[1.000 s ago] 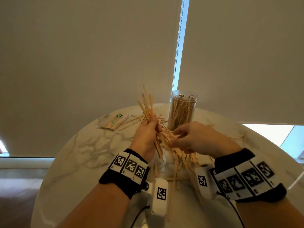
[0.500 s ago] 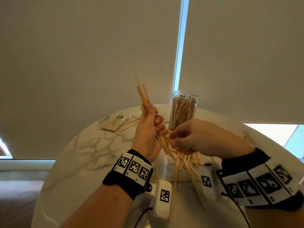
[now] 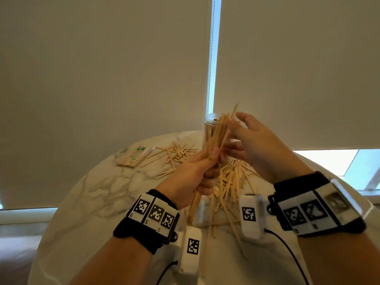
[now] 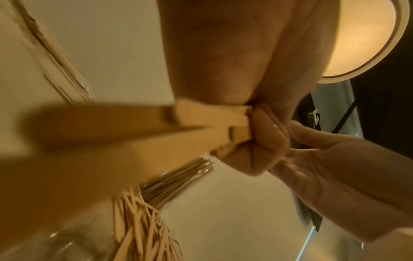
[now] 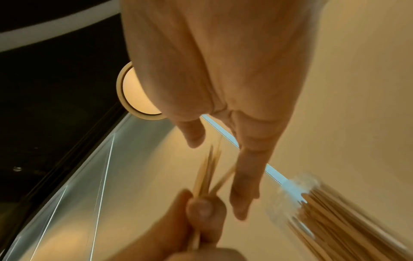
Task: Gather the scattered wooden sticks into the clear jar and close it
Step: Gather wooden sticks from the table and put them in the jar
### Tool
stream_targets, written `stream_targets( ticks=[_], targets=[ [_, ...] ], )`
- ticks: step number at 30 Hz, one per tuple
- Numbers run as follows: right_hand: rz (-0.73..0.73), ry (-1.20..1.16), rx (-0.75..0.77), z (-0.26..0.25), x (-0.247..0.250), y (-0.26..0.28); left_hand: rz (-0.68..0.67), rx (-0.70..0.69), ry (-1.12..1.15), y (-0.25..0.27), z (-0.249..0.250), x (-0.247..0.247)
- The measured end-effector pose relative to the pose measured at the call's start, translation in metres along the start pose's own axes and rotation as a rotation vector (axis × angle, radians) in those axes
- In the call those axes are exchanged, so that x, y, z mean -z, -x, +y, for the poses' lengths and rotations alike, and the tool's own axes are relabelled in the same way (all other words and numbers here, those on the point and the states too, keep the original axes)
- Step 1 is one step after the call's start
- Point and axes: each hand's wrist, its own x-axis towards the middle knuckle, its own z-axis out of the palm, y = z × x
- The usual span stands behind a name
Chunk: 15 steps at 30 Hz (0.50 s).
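The left hand had raised its gripped bundle of wooden sticks from over the desk to the clear jar, fingers curled tight. The right hand, off the pile, had its fingers spread beside the tips. Insertion looked next; many loose sticks remained.

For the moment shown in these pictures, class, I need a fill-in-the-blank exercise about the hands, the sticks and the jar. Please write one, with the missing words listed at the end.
1. The bundle of sticks is gripped by the person's ____ hand.
2. The right hand has its fingers ____ beside the bundle's upper part.
3. The clear jar stands upright on the marble table and has no ____ on it.
4. At the table's far left lies a ____ packet of sticks.

Missing words: left; spread open; lid; wrapped
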Motion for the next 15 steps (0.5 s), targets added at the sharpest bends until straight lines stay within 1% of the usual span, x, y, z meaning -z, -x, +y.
stream_targets(
  ticks=[2,5,7,10,13,15],
  targets=[
    [0.026,-0.078,0.062,0.004,-0.001,-0.001,-0.045,0.035,-0.022,0.000,-0.002,-0.004],
    [0.099,-0.063,0.193,0.006,0.000,-0.002,-0.032,0.037,-0.042,0.001,-0.002,-0.003],
    [0.117,-0.055,0.240,0.006,0.002,-0.003,-0.027,0.039,-0.063,0.001,-0.001,-0.001],
    [0.095,-0.077,0.236,0.005,0.005,-0.002,-0.036,0.045,-0.085,0.002,0.000,0.000],
    [0.102,-0.036,0.218,-0.001,0.008,0.000,-0.060,0.047,-0.122,0.004,-0.001,0.002],
    [0.126,-0.056,0.219,-0.004,0.012,-0.001,-0.079,0.047,-0.156,0.005,0.000,0.004]
  ],
)
